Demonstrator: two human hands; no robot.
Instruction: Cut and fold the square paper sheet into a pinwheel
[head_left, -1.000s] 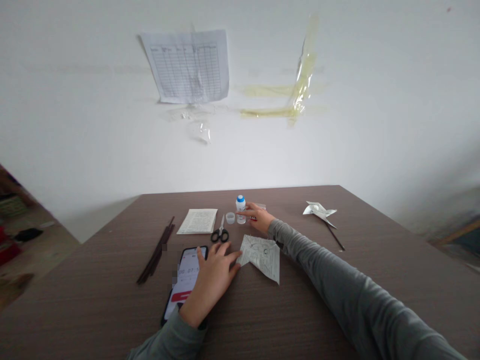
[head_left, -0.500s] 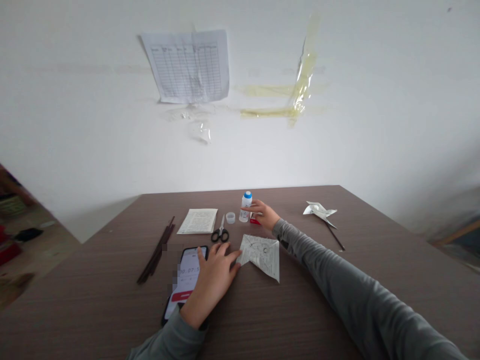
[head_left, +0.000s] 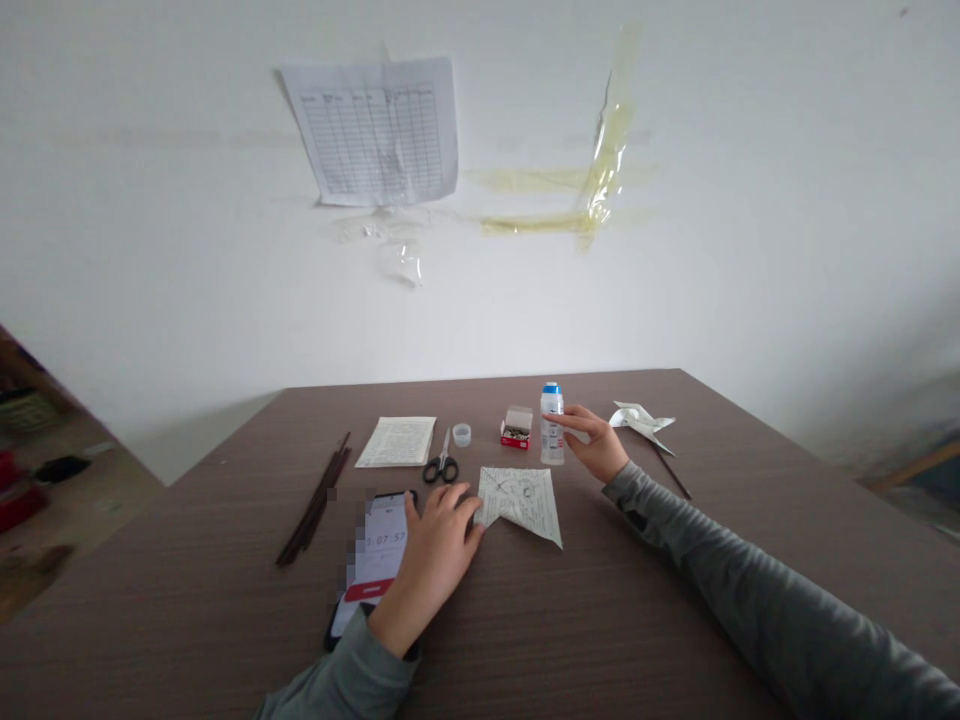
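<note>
My right hand (head_left: 598,445) is closed around a clear-white bottle with a blue cap (head_left: 553,445), holding it upright at the right of a small red box (head_left: 516,436). Below the bottle lies a cut and partly folded piece of printed paper (head_left: 525,508) with a drawing on it. My left hand (head_left: 442,545) rests flat with fingers spread, its fingertips at the paper's left edge. Part of a phone (head_left: 379,555) showing a running timer is covered by that hand. Black-handled scissors (head_left: 441,467) and a small clear cup (head_left: 461,435) are just beyond my left hand.
A finished paper pinwheel (head_left: 641,425) on a dark stick lies at the right. Several dark sticks (head_left: 311,510) lie at the left, near a stack of printed paper (head_left: 397,443). A white wall (head_left: 480,320) rises behind the table (head_left: 225,600).
My right hand has carried the bottle right and slightly nearer, uncovering the open red box. The paper's lower right corner has shifted slightly. My left hand stays nearly in place.
</note>
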